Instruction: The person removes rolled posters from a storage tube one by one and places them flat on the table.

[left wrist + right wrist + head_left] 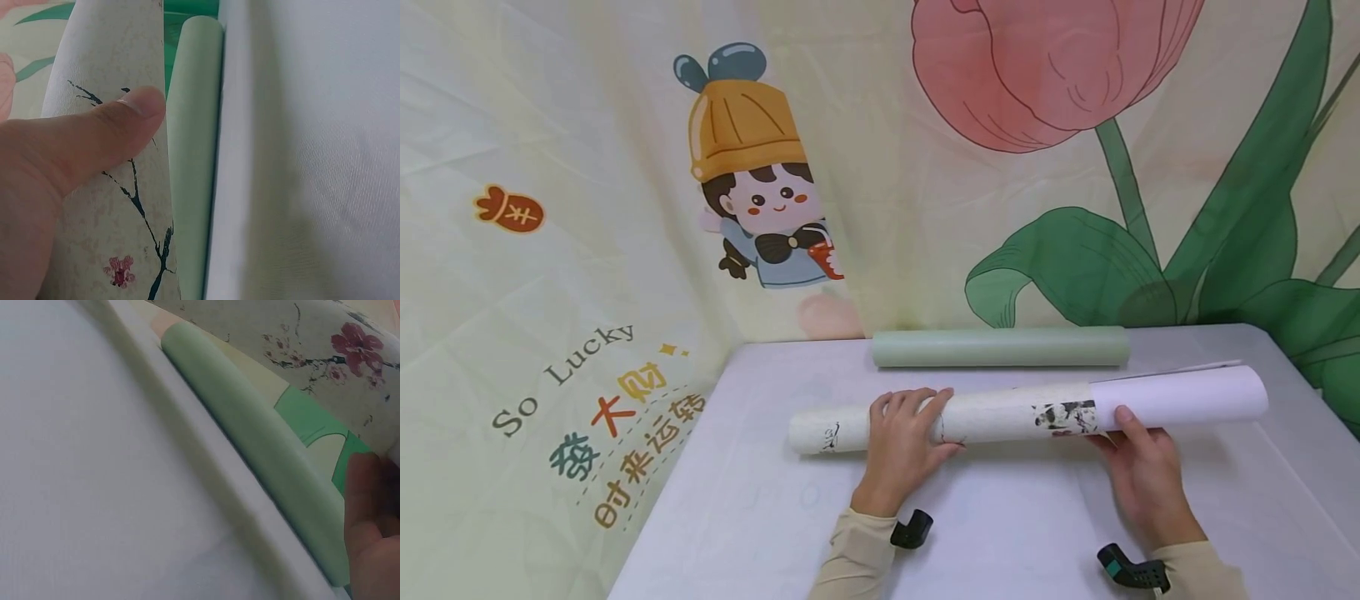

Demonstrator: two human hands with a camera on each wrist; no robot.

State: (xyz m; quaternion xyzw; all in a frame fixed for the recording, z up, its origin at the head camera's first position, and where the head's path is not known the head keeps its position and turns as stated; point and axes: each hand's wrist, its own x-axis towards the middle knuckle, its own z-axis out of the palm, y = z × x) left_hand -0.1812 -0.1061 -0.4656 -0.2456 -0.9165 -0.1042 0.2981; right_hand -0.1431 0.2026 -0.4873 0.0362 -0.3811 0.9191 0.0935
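A long wallpaper roll, off-white with dark branches and plum-red blossoms, lies across the view above the white table. Its right stretch is plain white, and a thin loose edge sticks out behind it. My left hand grips the roll left of its middle, fingers over the top; in the left wrist view the thumb presses on the printed branches. My right hand holds the roll where print meets white, thumb on the near side, other fingers underneath and partly hidden.
Behind it, a plain pale green roll lies along the table's back edge. The table has a white cover. A printed curtain with a tulip and a cartoon child hangs at the back and left.
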